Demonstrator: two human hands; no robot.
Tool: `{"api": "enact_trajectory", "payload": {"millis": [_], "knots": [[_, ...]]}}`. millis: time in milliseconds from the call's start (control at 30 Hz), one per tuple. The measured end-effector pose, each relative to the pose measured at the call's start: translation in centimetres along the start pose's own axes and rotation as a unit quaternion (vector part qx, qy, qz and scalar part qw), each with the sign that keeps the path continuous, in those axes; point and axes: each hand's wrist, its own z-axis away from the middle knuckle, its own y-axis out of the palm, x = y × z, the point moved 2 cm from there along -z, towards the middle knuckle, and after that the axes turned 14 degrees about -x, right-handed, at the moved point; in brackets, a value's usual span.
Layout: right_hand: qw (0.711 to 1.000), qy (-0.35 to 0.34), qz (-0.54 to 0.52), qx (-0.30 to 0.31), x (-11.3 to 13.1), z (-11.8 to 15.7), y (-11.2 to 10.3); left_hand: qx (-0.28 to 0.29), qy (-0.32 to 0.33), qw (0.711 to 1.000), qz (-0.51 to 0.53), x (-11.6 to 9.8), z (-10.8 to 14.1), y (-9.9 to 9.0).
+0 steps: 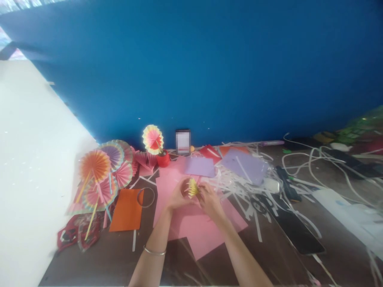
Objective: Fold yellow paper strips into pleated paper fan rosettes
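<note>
- I am holding a small, pale yellow piece of pleated paper [192, 189] just ahead of my body, near the middle of the view.
- My left hand [180, 194] is curving around its left side, fingers closing on it; my right hand [210, 200] is pinching at its right side with bunched fingertips.
- So the piece is sitting directly between my two hands, neither clearly nearer, with both seeming to be touching it; my fingers are hiding the exact contact.
- Its longer side is appearing to run up and down in the view, crossing the line from hand to hand; I cannot tell how far it is tilting.
- Below my hands, large flat sheets of pink paper [200, 237] are overlapping on the dark brown bench [113, 259].
- Just beyond the piece, a rectangular sheet of lilac paper [200, 166] is lying on the pink.
- To my left, a rectangle of orange paper [125, 211] is lying near the pink, and past it round, multicoloured pleated paper fans [95, 165] are leaning together.
- To my right, narrow white paper strips [231, 182] are spreading in a tangled heap.
</note>
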Motion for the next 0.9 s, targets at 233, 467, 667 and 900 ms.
{"api": "enact_trajectory", "payload": {"millis": [233, 467, 667, 900], "knots": [[0.995, 0.027, -0.095, -0.007, 1.0, -0.3, -0.2, -0.096, -0.041, 0.994, 0.022, 1.3, -1.2, -1.1], [0.987, 0.066, -0.148, -0.013, 1.7, -0.8, -0.9, -0.103, -0.051, 0.993, 0.011, 1.7, -1.4, -1.6], [0.966, 0.184, -0.180, -0.029, 1.7, -0.7, -0.8, -0.116, -0.020, 0.993, -0.004, 0.8, -1.1, -1.3], [0.981, 0.126, -0.147, -0.035, 1.4, -0.6, -1.1, -0.125, -0.015, 0.992, 0.010, 1.1, -1.2, -1.7]]}}
